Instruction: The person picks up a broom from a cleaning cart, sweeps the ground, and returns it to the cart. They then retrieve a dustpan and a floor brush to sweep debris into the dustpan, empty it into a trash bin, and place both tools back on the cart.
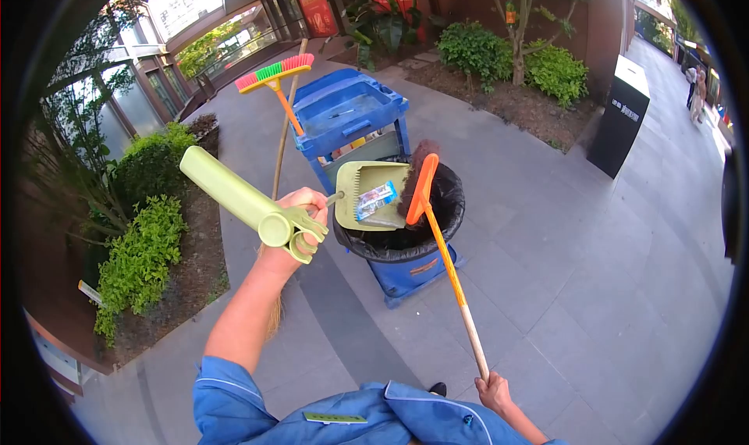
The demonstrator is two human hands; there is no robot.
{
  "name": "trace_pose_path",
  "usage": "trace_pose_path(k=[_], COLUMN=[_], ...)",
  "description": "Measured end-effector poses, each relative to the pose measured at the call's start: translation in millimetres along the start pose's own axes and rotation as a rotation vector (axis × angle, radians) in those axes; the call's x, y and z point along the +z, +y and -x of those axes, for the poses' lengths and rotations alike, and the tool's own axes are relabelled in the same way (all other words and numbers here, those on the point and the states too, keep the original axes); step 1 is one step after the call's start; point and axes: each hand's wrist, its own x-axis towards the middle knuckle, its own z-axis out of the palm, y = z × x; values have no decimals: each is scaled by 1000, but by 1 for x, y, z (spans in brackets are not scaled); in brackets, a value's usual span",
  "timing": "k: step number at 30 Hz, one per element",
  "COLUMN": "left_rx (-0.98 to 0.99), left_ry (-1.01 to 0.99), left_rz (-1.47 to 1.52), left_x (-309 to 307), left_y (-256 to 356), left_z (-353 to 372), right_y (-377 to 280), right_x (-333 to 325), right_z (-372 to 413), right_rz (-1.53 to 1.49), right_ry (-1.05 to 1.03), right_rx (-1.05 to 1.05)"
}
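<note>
My left hand [306, 215] is wrapped around the handle of a light green dustpan [351, 181], held over a bin lined with a black bag [390, 250]. A blue and white wrapper [376, 201] lies in the pan. The green handle tube and its clip end stick out up and left past my wrist. My right hand [495, 390] is closed around the lower end of a broom's long stick. Its orange head, on the broom [425, 187], has dark bristles right at the pan's open edge.
Behind the bin stands a blue cart [343, 109] carrying a broom with pink and green bristles [275, 72]. Planted beds with bushes [140, 250] border the grey paving [546, 250]. A black and white box [620, 117] stands at right; people [697, 94] are farther back.
</note>
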Motion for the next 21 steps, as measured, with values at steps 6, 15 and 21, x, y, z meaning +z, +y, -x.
trace_pose_path(k=[6,15,21], left_rx=[-92,85,-57], left_ry=[18,-52,-45], left_rz=[112,-36,31], left_x=[-5,1,5], left_y=[-1,6,9], left_z=[-11,-5,0], right_y=[-46,-43,-11], right_x=[12,24,-12], right_z=[-14,-55,-34], right_rz=[-564,-286,-39], right_ry=[-286,-283,-164], right_rx=[133,110,131])
